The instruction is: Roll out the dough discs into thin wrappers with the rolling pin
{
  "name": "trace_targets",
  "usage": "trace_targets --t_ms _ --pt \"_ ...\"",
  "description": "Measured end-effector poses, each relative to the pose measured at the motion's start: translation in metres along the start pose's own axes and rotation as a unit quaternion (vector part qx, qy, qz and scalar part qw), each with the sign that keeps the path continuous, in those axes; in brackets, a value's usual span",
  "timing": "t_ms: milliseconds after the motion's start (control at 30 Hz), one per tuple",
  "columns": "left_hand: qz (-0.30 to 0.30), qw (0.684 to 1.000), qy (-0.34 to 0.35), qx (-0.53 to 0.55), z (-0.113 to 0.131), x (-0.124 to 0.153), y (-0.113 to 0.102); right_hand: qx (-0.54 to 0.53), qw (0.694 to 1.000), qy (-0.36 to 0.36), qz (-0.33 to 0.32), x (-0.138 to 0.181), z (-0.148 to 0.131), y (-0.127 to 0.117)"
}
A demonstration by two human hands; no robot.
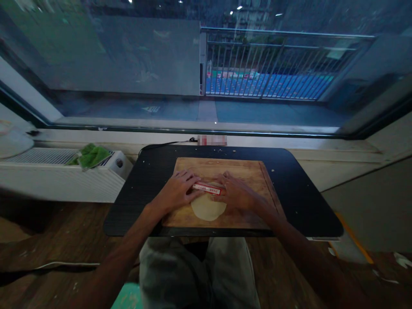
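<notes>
A flat, pale round of dough (208, 208) lies on a wooden cutting board (247, 219). Across its far part rests a short rolling pin (206, 187) bearing a red-and-white label. My left hand (180, 189) is closed over the pin's left end, thumb on the near side. Over the right end, my right hand (236, 191) is closed in the same way. Only the labelled middle of the pin shows between the hands; its ends are hidden under the fingers.
The board lies on a small black table (302, 206) with scattered crumbs. At the back edge is a small box (212, 140) with a black cable beside it. A green cloth (92, 156) drapes over a white radiator (64, 176) at left. A large window (141, 64) stands ahead.
</notes>
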State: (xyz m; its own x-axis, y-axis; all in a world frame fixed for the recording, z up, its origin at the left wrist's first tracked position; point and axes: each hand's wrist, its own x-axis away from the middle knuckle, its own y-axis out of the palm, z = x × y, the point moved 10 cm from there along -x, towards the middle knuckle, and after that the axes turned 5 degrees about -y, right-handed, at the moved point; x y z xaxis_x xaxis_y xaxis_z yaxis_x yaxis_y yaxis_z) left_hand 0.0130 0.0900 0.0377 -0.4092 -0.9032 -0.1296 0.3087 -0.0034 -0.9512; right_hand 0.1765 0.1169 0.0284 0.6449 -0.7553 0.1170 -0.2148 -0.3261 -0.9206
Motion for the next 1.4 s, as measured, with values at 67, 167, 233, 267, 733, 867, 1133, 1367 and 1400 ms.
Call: trace_targets --t_ms 67,167,233,267,733,867,1133,1367,1400 --pt "-0.041 0.999 -0.012 0.0 0.001 0.003 0.001 -0.014 1.0 -0.016 -0.006 -0.003 0.0 0.0" --pt "-0.084 0.995 -0.057 0.008 -0.005 0.002 0.004 -0.021 0.999 -0.021 -0.019 -0.008 0.001 -0.001" --pt "-0.099 0.99 -0.101 0.015 -0.012 -0.002 0.006 -0.009 1.0 -0.017 -0.024 -0.01 0.0 -0.003" --pt "-0.103 0.987 -0.121 0.02 -0.016 -0.003 0.007 -0.004 1.0 -0.018 -0.025 -0.01 -0.002 -0.005" --pt "-0.13 0.984 -0.124 0.004 -0.009 -0.035 0.005 0.009 0.998 -0.056 -0.004 -0.002 0.008 -0.005" --pt "-0.128 0.986 -0.102 -0.024 -0.008 -0.06 0.004 0.023 0.998 -0.059 0.002 -0.005 0.014 -0.015" --pt "-0.07 0.995 -0.067 -0.035 0.006 -0.088 -0.007 0.095 0.995 -0.026 0.034 0.005 0.032 -0.042" --pt "-0.022 0.994 -0.111 0.011 0.002 -0.03 0.008 0.138 0.987 -0.08 0.026 0.026 0.012 -0.007" --pt "0.001 0.992 -0.127 -0.002 0.0 -0.026 0.008 0.143 0.986 -0.077 0.043 0.027 0.011 -0.006"
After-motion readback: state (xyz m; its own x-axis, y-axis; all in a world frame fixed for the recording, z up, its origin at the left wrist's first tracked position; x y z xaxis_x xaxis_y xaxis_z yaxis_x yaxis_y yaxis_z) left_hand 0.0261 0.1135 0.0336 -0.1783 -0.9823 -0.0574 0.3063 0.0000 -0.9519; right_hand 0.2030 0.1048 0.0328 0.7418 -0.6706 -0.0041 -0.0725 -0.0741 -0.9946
